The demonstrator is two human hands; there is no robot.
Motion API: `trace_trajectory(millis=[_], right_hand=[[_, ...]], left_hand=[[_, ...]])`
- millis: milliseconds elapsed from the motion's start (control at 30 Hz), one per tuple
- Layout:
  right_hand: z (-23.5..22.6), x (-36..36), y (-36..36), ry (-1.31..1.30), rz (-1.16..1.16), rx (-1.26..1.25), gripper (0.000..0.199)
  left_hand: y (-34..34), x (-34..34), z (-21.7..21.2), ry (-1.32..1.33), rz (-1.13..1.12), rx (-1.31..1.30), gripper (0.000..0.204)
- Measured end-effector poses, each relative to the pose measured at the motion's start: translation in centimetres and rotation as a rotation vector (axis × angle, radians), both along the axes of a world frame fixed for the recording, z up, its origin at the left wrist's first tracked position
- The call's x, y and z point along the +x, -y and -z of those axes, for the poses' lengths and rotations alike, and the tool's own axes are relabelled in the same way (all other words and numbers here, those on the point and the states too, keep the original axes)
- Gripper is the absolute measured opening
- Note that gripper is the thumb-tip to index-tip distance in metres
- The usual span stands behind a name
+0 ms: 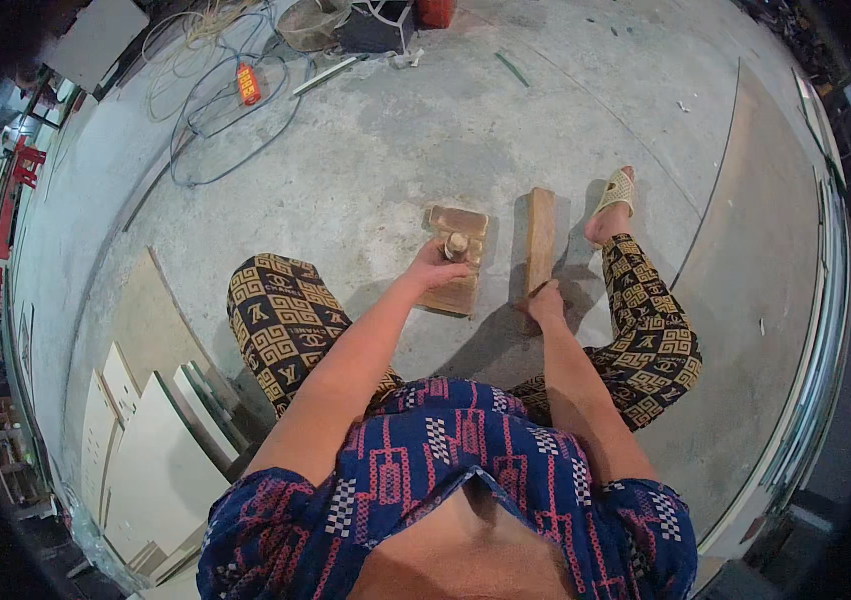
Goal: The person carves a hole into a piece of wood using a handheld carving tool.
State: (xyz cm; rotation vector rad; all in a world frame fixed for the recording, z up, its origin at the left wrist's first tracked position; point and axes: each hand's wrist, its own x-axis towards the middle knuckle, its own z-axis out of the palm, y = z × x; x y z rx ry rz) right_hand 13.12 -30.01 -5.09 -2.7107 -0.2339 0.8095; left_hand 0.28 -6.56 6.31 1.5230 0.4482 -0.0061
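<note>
Wooden bar (540,235) under right fingers (544,297) | round piece (457,243) within left fingers (432,262)

Matt wooden beam (540,235), matt wooden block (453,295), rough-looking concrete floor (345,200), matt cloth trousers (290,315).

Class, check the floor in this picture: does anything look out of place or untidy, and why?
Yes. At upper left, the blue cable sprawls on the floor in uneven loops rather than a neat coil. Near the top centre, a thin green strip lies alone, like a stray offcut.
</note>
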Motion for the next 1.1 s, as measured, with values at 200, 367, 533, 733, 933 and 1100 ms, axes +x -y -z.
trace_trajectory(millis=[200,367,533,733,933,1100], right_hand=[[-1.8,0.7,-0.9,-0.095,0.121,0.102,0.056],[-3.9,1.8,-1.6,-0.674,0.503,0.691,0.051],[-12.8,0.6,-3.2,-0.822,0.512,1.033,0.041],[-24.0,-2.1,-4.6,-0.304,0.054,1.295,0.060],[-23.6,-4.4,-1.6,0.033,-0.492,0.373,0.073],[-24.1,-4.4,-1.1,-0.039,-0.403,0.644,0.079]], left_hand=[[-0.8,0.0,0.8,-0.024,0.021,-0.015,0.013],[-1.5,0.6,0.7,-0.104,0.097,0.014,0.014],[-1.7,-0.1,2.3,-0.069,0.022,-0.034,0.020],[-1.9,0.3,2.3,-0.160,0.029,0.063,0.024],[-2.0,-0.2,7.0,0.133,0.102,-0.173,0.028],[-0.8,0.5,5.6,0.063,0.125,-0.922,0.029]])
